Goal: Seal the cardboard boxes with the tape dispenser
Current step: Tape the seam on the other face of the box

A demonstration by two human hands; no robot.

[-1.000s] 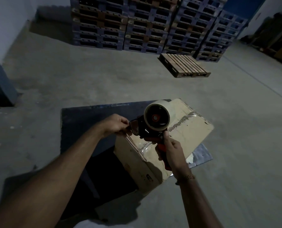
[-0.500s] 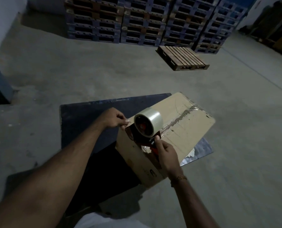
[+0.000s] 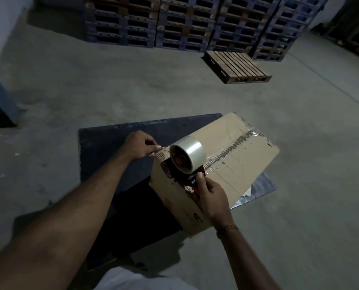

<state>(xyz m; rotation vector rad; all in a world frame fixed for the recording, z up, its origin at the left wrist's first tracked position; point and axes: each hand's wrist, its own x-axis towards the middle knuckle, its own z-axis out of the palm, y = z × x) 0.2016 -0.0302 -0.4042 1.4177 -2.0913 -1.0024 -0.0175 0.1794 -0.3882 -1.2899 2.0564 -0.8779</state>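
Red tape dispenser with clear roll [image 3: 185,159] now lowered onto flat brown cardboard box [image 3: 233,164]. Right hand [image 3: 211,194] grips handle; left hand [image 3: 140,145] pinches tape end [image 3: 161,150] at box's near-left edge.

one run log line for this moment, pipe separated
left hand: pinches tape end | right hand: grips tape dispenser handle | dispenser: over cardboard box near end | seam: partly taped
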